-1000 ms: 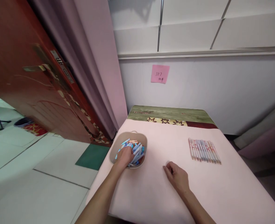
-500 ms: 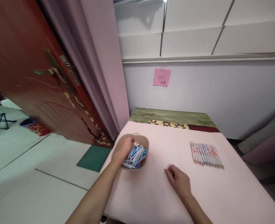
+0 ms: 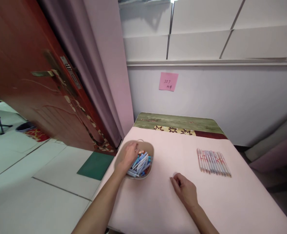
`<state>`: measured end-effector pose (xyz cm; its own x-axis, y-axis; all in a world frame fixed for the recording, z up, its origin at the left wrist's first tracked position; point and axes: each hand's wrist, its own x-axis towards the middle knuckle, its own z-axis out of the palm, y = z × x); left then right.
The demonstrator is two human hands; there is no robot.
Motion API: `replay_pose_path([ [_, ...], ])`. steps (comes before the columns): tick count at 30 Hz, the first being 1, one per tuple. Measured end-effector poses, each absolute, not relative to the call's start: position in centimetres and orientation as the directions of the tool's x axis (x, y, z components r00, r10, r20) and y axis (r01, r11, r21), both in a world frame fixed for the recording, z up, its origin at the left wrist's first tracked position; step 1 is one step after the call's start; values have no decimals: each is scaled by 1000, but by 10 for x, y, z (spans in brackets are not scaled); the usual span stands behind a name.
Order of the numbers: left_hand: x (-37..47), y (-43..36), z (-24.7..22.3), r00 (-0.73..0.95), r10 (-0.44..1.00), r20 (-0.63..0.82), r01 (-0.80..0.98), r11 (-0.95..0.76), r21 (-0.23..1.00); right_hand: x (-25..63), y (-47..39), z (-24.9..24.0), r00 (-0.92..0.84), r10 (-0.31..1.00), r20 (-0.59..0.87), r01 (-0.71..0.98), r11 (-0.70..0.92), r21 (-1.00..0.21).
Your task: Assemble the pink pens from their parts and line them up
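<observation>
My left hand [image 3: 131, 154] reaches into a beige basket [image 3: 151, 150] at the left of the table. Its fingertips are down among the contents and are partly hidden, so what they hold cannot be made out. Blue, white and some reddish pens [image 3: 141, 165] lie in a jumble beside and below the fingers. My right hand [image 3: 185, 188] rests on the pink tabletop with its fingers curled together; whether something small is between them is unclear. To its right lies a neat row of several pens [image 3: 214, 163], side by side.
The pink-covered table [image 3: 158, 208] has a green patterned strip [image 3: 175, 121] along its back edge. Behind it is a wall with a pink note [image 3: 168, 81]. A red door [image 3: 36, 78] and a purple curtain [image 3: 94, 65] stand on the left.
My left hand has shifted slightly within the basket, its fingers a little higher and less bunched. My right hand keeps its place and pose. The whole view has moved slightly.
</observation>
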<state>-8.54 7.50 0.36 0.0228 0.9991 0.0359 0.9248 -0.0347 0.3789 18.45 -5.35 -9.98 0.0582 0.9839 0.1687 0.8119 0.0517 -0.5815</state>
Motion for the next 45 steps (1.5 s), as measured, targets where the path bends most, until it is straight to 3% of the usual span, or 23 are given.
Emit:
replay_pose_path([
  [2, -101, 65, 8, -28, 990, 136, 936, -22, 353, 184, -53, -98, 53, 985, 166, 806, 55, -589],
  [4, -119, 57, 6, -199, 948, 248, 947, 121, 297, 184, -52, -95, 51, 987, 153, 807, 49, -588],
  [7, -140, 49, -3, -333, 943, -18, 890, 320, 325, 183, -52, -92, 71, 989, 126, 792, 22, -610],
  [10, -139, 31, -15, -274, 956, -102, 879, 292, 376, 183, -52, -90, 118, 987, 106, 708, -9, -706],
  [13, -118, -6, -23, -167, 979, -115, 870, 201, 450, 186, -51, -90, 229, 970, 78, 496, -47, -867],
  [16, -95, -49, -28, -49, 993, -110, 737, 110, 666, 192, -51, -85, 366, 929, 47, 291, -67, -954],
  [18, -86, -68, -29, -15, 994, -105, 646, 90, 758, 195, -55, -76, 402, 913, 73, 283, -48, -958],
  [22, -82, -72, -29, -44, 997, -55, 689, 71, 721, 185, -62, -46, 288, 931, 224, 512, 48, -858],
  [25, -84, -56, -30, -60, 998, -27, 750, 63, 658, 166, -60, -24, 33, 945, 324, 680, 216, -700],
  [29, -88, -37, -29, -38, 999, -7, 799, 34, 600, 144, -41, -12, -182, 950, 255, 803, 294, -518],
  [36, -73, -12, -18, -98, 925, 366, 711, -193, 676, 132, -3, -15, -232, 967, 108, 884, 256, -392],
  [45, -51, 22, -37, 101, 930, 354, 683, -323, 655, 140, 13, -28, -181, 981, 68, 919, 193, -344],
])
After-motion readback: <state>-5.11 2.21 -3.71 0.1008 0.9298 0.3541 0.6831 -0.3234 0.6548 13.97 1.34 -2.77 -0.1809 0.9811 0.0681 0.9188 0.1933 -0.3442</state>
